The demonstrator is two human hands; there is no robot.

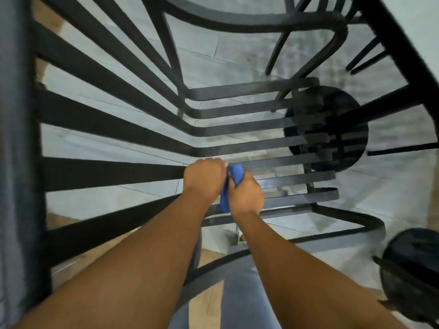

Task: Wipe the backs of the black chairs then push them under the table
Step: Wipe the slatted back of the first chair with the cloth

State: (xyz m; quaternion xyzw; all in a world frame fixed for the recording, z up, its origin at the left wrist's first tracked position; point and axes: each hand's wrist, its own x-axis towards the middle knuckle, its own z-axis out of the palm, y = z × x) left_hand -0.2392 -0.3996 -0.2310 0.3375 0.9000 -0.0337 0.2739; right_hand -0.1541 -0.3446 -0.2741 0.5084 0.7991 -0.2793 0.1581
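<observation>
I look straight down over a black slatted metal chair; its back slats fan out from the left and bend into the seat slats in the middle. A blue cloth is bunched between my two hands, low on the slats where back meets seat. My left hand is curled at the cloth's left side and my right hand grips it from the right. Both forearms reach in from the bottom edge. The cloth's lower end hangs between my wrists.
The table's black frame runs along the upper right, with a round black base on the pale tiled floor under it. Legs of another black chair show at the top. A dark round object sits at the lower right.
</observation>
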